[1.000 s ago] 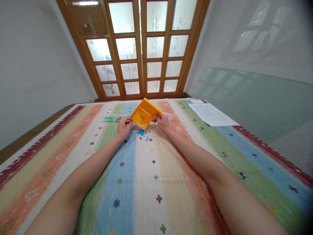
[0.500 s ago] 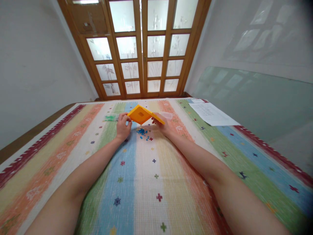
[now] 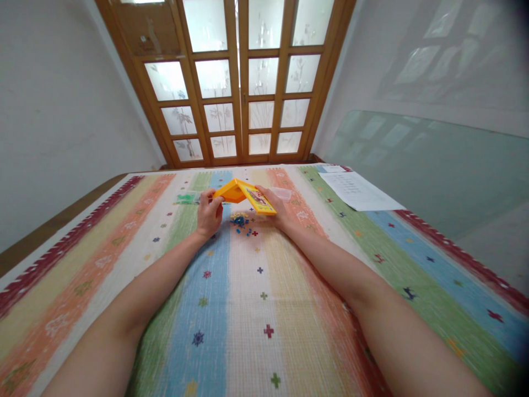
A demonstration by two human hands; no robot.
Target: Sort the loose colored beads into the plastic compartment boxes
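A yellow hinged plastic box (image 3: 231,190) is held tilted above the table, its two halves spread like a roof. My left hand (image 3: 210,212) pinches the left edge of the box, fingers closed. On the other side, my right hand (image 3: 273,205) grips the lid half, whose outer face carries a printed picture; some of its fingers are hidden behind the lid. Directly beneath lies a small pile of tiny blue and yellow pieces (image 3: 240,221), with a few blue ones scattered toward me.
Beside my left hand is a clear bag with green pieces (image 3: 187,198). A clear plastic container (image 3: 281,193) sits behind my right hand. Printed paper sheets (image 3: 357,191) lie at the back right on the striped tablecloth (image 3: 243,309). Wooden glass-paned doors (image 3: 243,99) stand beyond.
The box has turned, so the lid's printed face now shows toward me and the lid hangs steeper. Yellow pieces now lie on the blue pile.
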